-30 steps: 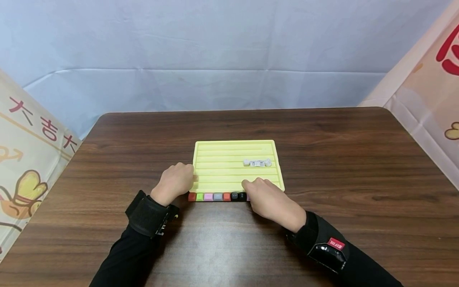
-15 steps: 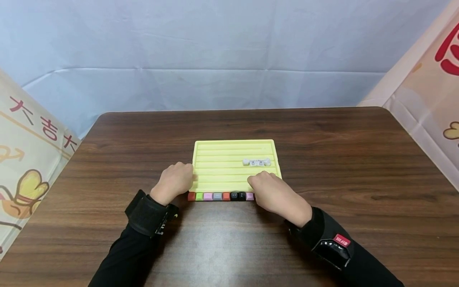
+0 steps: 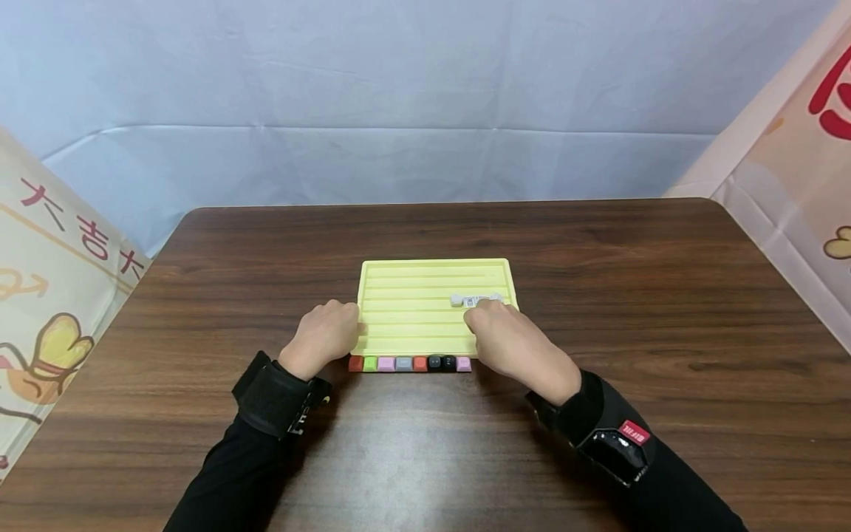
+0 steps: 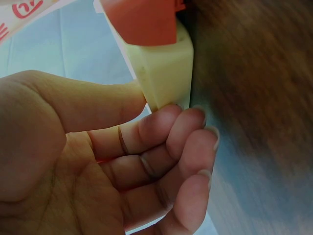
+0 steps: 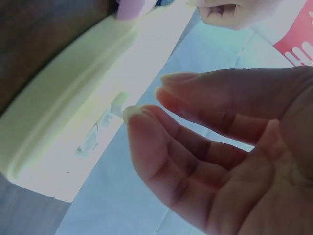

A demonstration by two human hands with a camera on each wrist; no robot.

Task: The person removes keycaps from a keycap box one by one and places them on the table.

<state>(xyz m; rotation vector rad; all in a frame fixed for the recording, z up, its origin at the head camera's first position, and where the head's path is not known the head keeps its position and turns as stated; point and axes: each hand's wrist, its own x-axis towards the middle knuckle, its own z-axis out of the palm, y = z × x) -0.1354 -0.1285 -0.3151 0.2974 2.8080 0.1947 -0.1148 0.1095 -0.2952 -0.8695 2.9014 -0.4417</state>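
A pale yellow ridged board [image 3: 412,288] lies on the table. My left hand [image 3: 323,332] pinches its left edge, with the thumb on top and the index finger at the side in the left wrist view. A red block [image 4: 144,22] sits at the board's near edge. My right hand [image 3: 518,343] is over the board's right side, close to a row of small white pieces [image 3: 456,301] with printed labels, and partly covers them. The right wrist view has its thumb and fingers bent and apart, holding nothing.
Along the board's near edge runs a row of small coloured blocks [image 3: 404,364], among them red, green, pink, grey and black. Around the board is a dark wooden table [image 3: 266,251], with a pale cloth [image 3: 425,103] hanging behind it.
My right hand has moved away from the row of coloured blocks, up and to the right, to the white pieces, uncovering the pink block at the row's end. The left hand has stayed put.
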